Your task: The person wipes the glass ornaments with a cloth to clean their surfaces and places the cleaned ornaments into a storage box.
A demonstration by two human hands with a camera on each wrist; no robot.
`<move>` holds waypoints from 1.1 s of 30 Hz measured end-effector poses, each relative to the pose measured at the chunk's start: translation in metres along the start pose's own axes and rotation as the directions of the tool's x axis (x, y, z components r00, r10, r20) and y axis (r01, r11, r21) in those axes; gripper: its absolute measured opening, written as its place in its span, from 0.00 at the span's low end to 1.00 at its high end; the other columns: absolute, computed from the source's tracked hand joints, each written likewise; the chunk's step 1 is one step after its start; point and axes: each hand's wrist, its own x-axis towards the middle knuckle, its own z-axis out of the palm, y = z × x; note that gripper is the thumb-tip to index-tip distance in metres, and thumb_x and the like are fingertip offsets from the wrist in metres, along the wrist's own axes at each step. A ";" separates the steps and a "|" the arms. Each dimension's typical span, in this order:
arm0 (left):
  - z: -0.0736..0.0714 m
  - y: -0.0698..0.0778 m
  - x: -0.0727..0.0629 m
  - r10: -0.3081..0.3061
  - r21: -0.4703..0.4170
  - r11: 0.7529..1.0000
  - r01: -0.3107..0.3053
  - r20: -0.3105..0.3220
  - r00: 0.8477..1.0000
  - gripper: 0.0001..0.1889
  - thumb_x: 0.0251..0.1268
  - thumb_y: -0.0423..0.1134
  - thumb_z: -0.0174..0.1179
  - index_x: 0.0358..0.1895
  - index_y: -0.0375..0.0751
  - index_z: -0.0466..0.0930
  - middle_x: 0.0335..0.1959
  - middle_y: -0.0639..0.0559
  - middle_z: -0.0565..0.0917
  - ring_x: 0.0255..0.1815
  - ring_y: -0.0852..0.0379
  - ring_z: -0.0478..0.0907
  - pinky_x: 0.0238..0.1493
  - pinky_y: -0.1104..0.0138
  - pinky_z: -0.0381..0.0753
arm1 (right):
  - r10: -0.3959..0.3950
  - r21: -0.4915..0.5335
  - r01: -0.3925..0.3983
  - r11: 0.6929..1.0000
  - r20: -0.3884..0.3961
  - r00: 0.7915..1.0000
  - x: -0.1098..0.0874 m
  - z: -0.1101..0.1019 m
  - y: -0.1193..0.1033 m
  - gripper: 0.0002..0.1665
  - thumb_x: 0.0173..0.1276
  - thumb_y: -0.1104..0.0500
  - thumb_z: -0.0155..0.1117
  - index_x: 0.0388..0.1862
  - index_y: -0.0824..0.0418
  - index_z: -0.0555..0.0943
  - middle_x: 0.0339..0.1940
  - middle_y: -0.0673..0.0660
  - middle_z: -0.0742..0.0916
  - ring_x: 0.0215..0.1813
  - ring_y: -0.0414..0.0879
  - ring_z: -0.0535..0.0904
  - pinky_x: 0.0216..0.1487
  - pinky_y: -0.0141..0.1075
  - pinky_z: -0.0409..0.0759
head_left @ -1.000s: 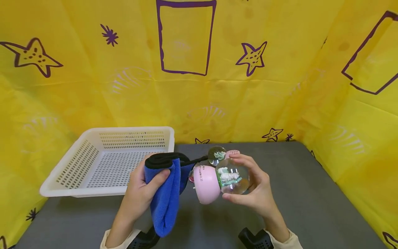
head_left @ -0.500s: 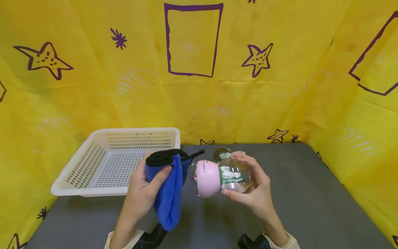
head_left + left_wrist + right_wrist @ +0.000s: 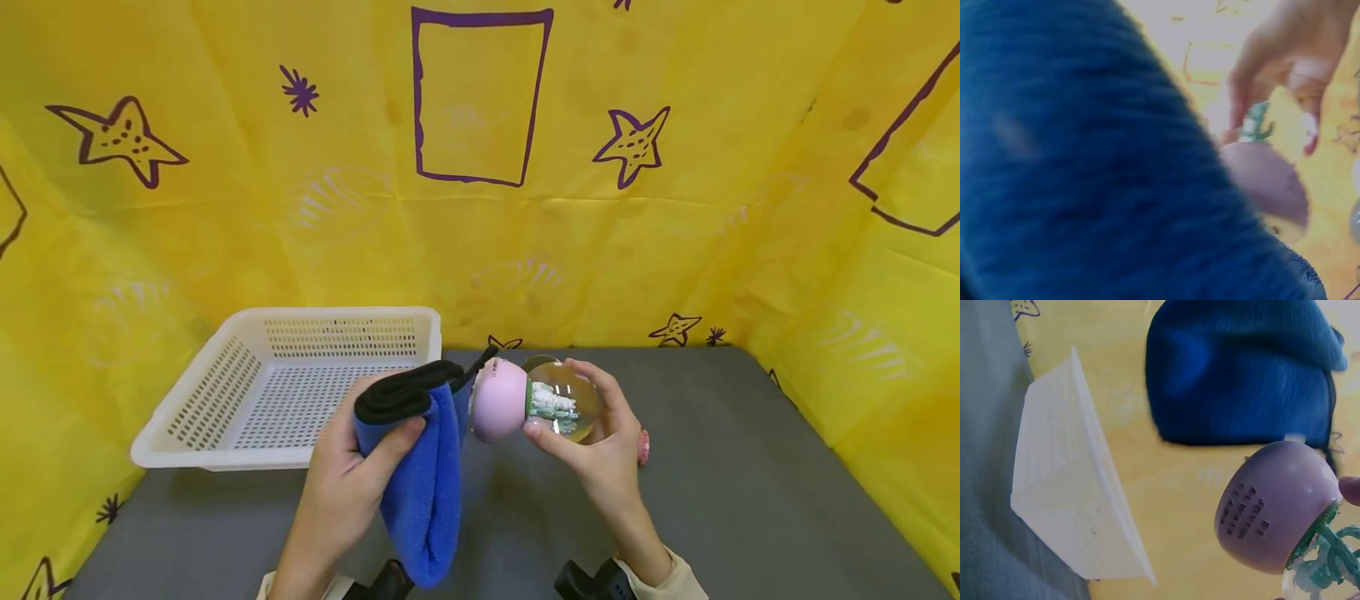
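My left hand grips a thick folded blue towel with black trim, thumb pressed on its near side. In my right hand is a snow globe, held by its clear ball between thumb and fingers. The globe lies sideways in the air, its pink lettered base pointing left and its ball right. White and green figures show inside the ball. The towel's right edge is close to the base in the head view; whether they touch I cannot tell. Much of the left wrist view is filled by towel.
A white perforated plastic basket stands at the back left of the dark grey table. Behind the held globe, a second rounded clear thing is mostly hidden. A small pink piece shows beside my right wrist. Yellow patterned cloth surrounds the table.
The snow globe has risen a little and turned about its length, covering most of the thing behind it. The towel has shifted right, closer to the base. Both hands keep their holds.
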 end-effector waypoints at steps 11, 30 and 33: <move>-0.053 0.002 0.007 0.158 -0.126 0.974 -0.189 -0.222 0.962 0.19 0.59 0.16 0.59 0.56 0.21 0.76 0.49 0.47 0.85 0.49 0.57 0.80 0.53 0.71 0.75 | -0.040 -0.106 0.059 0.993 0.168 0.985 0.033 0.047 0.023 0.51 0.40 0.77 0.80 0.67 0.60 0.73 0.64 0.59 0.77 0.55 0.51 0.79 0.42 0.40 0.87; -0.082 -0.007 0.007 0.040 -0.233 0.962 -0.142 -0.394 0.918 0.14 0.62 0.18 0.58 0.52 0.22 0.78 0.45 0.45 0.86 0.43 0.58 0.83 0.48 0.71 0.79 | -0.042 -0.423 0.354 0.834 0.591 0.805 0.066 0.128 0.067 0.44 0.41 0.61 0.85 0.61 0.56 0.78 0.64 0.53 0.79 0.64 0.49 0.77 0.60 0.46 0.79; -0.083 -0.006 0.007 0.038 -0.209 0.969 -0.131 -0.398 0.917 0.15 0.62 0.18 0.58 0.52 0.24 0.79 0.46 0.46 0.86 0.45 0.58 0.82 0.50 0.71 0.78 | -0.037 -0.451 0.425 0.785 0.650 0.759 0.064 0.137 0.071 0.43 0.42 0.61 0.85 0.61 0.55 0.78 0.66 0.54 0.78 0.65 0.51 0.77 0.60 0.47 0.79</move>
